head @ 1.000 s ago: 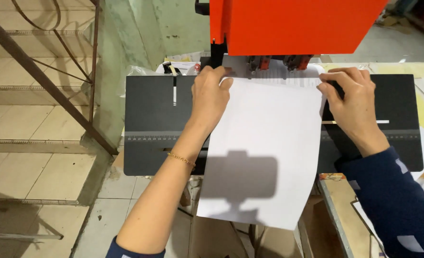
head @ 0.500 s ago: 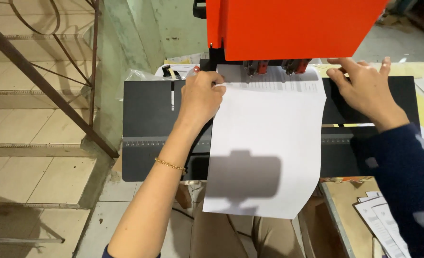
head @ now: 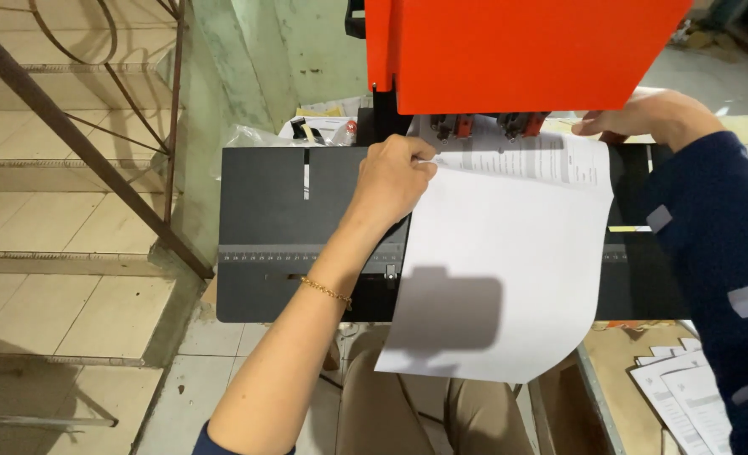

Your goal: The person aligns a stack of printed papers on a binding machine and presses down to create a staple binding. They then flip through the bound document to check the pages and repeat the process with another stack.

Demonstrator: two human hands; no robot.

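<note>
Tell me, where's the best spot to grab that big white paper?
Probably the white paper is best pinched at its upper corners, coming in from the left and right sides, as the left hand does. The top edge sits under the orange machine, and the bottom hangs floppy past the black table.

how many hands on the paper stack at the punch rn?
2. The left hand grips the white paper stack at its upper left edge; the right hand reaches the upper right corner under the orange machine, fingertips partly hidden.

Your single head view: looks steeply down from above your arms, facing forward toward orange machine, close over black work table; tiled stairs at frame left.
</note>
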